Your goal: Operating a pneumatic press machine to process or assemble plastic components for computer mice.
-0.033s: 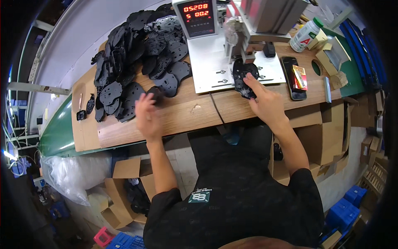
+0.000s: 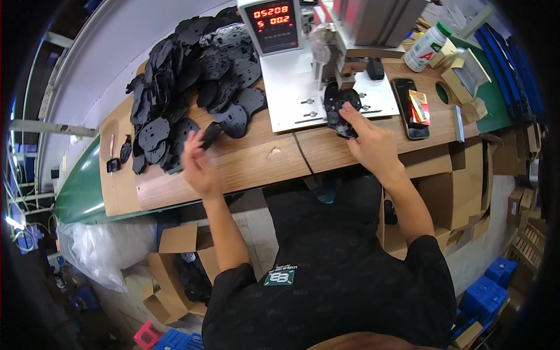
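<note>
My right hand [image 2: 376, 146] holds a black plastic plate [image 2: 338, 111] by its near end, the index finger lying on top. The plate's far end sits beneath the head of a benchtop press [image 2: 350, 67], on its white base plate [image 2: 294, 105]. My left hand [image 2: 201, 169] hovers over the wooden table beside a pile of similar black plates [image 2: 175, 76], its fingers apart and slightly blurred. Right by its fingertips is a tilted dark piece [image 2: 211, 135]; whether they touch is unclear.
A control box with a red display [image 2: 271, 26] stands behind the base plate. To the right lie a phone [image 2: 408, 111], a small red-and-yellow box [image 2: 421, 108] and a white bottle with a green cap [image 2: 429, 46]. A cable crosses the table's front edge. Cardboard boxes [image 2: 469, 186] stand below.
My left hand has drawn slightly toward me and left, away from the pile's near edge. The right hand stays on the plate. The whole view has shifted a little.
</note>
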`<state>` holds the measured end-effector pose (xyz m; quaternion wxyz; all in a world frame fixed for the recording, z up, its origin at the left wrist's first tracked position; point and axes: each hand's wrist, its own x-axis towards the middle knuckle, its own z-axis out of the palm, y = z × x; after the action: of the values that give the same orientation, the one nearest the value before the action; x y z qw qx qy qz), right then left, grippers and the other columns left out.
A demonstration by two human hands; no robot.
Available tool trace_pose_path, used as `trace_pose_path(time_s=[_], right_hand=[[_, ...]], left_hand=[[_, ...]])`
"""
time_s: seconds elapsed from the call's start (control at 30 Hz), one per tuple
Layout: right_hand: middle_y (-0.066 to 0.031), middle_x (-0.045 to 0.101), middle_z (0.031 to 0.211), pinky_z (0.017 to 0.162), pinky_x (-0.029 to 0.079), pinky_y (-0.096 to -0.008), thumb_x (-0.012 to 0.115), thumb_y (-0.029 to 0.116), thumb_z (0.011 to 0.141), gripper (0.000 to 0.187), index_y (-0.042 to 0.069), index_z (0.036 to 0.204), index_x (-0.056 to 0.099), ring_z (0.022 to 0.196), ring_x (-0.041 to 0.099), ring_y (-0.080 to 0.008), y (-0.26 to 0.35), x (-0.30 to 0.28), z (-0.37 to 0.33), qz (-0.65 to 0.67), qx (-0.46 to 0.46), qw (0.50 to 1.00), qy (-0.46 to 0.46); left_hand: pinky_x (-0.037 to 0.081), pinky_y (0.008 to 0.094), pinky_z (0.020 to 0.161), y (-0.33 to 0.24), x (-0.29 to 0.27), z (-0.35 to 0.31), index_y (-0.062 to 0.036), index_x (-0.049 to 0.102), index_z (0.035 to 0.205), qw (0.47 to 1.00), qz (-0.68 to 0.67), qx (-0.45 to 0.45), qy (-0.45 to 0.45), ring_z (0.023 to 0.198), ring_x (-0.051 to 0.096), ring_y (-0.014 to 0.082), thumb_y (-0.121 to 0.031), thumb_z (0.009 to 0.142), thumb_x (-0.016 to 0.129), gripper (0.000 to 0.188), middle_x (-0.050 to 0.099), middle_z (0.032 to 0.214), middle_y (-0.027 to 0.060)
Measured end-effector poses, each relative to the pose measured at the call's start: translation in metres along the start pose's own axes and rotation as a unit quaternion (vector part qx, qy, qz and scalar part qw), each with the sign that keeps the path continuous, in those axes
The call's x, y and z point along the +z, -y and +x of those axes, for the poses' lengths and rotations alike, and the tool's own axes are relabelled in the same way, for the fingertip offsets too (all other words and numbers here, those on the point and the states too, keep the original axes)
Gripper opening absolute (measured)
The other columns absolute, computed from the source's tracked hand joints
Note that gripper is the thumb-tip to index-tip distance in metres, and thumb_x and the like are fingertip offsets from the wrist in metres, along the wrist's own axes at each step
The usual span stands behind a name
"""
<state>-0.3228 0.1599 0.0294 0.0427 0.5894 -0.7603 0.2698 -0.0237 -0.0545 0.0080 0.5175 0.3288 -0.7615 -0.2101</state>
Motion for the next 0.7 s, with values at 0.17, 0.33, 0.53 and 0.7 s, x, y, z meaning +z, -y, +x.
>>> trace_pose_path(time_s=[0.17,0.33,0.53,0.7], right_hand=[[-0.0044,0.063,0.136,0.062,0.058,-0.0349,0.069,0.009,0.076,0.049,0.012,0.124,0.063,0.082,0.073,-0.0251,0.001,0.003,0.001,0.0,-0.012,1.0,-0.013],[-0.0047,0.063,0.136,0.063,0.058,-0.0351,0.069,0.009,0.076,0.048,0.012,0.123,0.063,0.082,0.073,-0.0251,-0.001,0.004,0.002,-0.002,-0.009,1.0,-0.009],[-0.0081,0.068,0.127,0.07,0.059,-0.0338,0.07,0.007,0.076,0.041,0.009,0.117,0.067,0.087,0.073,-0.0267,-0.005,-0.001,0.007,0.061,0.004,0.996,-0.063],[-0.013,0.074,0.112,0.081,0.056,-0.0267,0.07,-0.004,0.076,0.03,0.001,0.105,0.071,0.094,0.074,-0.02,-0.007,-0.048,0.0,0.273,0.114,0.951,-0.092]], left_hand=[[0.031,0.0509,0.116,0.007,0.003,0.021,-0.0035,0.045,0.101,0.99,-0.006,-0.003,-0.14,0.116,0.062,0.0291,-0.034,0.111,0.026,0.037,0.067,0.124,0.0212],[0.038,0.0469,0.111,0.018,0.017,0.027,-0.0024,0.046,0.1,0.985,0.051,0.113,-0.119,0.108,0.065,0.0281,-0.041,0.11,0.025,0.045,0.067,0.114,0.0184],[0.049,0.0269,0.084,0.019,0.049,0.061,-0.0007,0.044,0.108,0.95,-0.248,-0.081,-0.173,0.093,0.057,0.0168,-0.036,0.105,0.053,0.037,0.051,0.098,0.0096],[0.056,0.0303,0.071,-0.003,0.07,0.047,-0.0029,0.042,0.113,0.976,-0.188,0.1,-0.045,0.081,0.06,0.0184,0.008,0.087,0.068,0.038,0.053,0.11,0.01]])
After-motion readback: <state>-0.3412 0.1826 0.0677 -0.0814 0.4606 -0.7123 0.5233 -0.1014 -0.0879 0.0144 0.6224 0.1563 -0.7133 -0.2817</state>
